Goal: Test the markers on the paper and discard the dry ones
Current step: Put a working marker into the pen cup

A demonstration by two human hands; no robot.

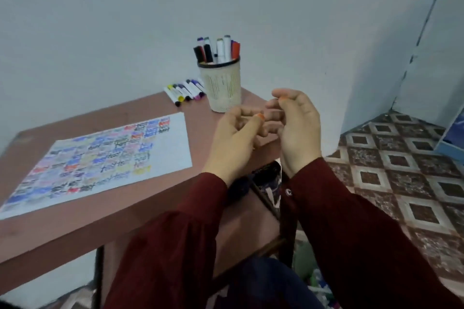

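Both hands raised over the right edge of the brown table (150, 198), close together in front of the pen cup.

Left hand (233, 140): fingers curled inward, thumb tip with orange nail against the right hand's fingers.
Right hand (298, 130): palm toward the left, fingers curled. Fingertips of the two hands meet.
No marker shows in either hand. Motion blur here, so cannot tell whether something small is pinched between them.

Markers in cup (221, 49): standing upright in a cream mesh pen cup (222, 85) at the table's far right corner.
Loose markers (184, 91): a row lying flat just left of the cup, against the wall.
Paper (175, 148): flat on the table left of the hands, covered in rows of coloured test scribbles.

Dark red sleeves (175, 246) on both arms. Patterned tile floor (401, 170) to the right.
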